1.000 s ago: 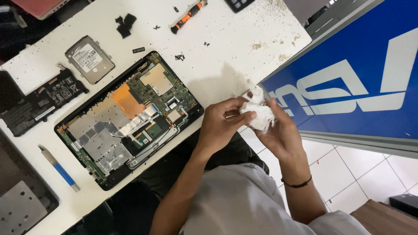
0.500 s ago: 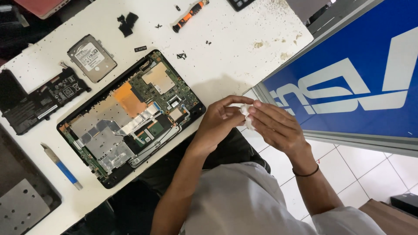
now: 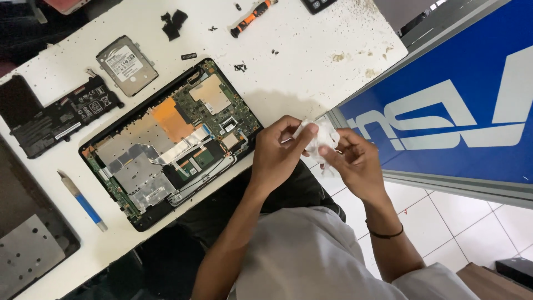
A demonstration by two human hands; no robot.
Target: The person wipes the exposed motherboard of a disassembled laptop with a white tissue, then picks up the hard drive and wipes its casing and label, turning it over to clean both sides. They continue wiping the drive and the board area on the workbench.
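Both hands meet just off the white table's near edge [image 3: 311, 100], over my lap. My left hand [image 3: 276, 156] and my right hand [image 3: 357, 164] pinch a small crumpled white tissue [image 3: 321, 139] between their fingertips. A dark band circles my right wrist [image 3: 385, 234]. To the left of my hands an opened laptop [image 3: 166, 144] lies on the table, with its bottom cover off and its green board, orange film and metal shields exposed.
A hard drive [image 3: 126, 65] and a flat black battery [image 3: 58, 116] lie beyond the laptop. A blue-handled tool [image 3: 83, 201], an orange-and-black screwdriver [image 3: 251, 18], black scraps [image 3: 173, 23] and loose screws [image 3: 240, 68] are scattered around. A blue panel [image 3: 461, 105] stands to the right, above a tiled floor [image 3: 444, 233].
My hands have shifted a little and closed in on the tissue, which is now more bunched between the fingertips. Things on the table have not moved.
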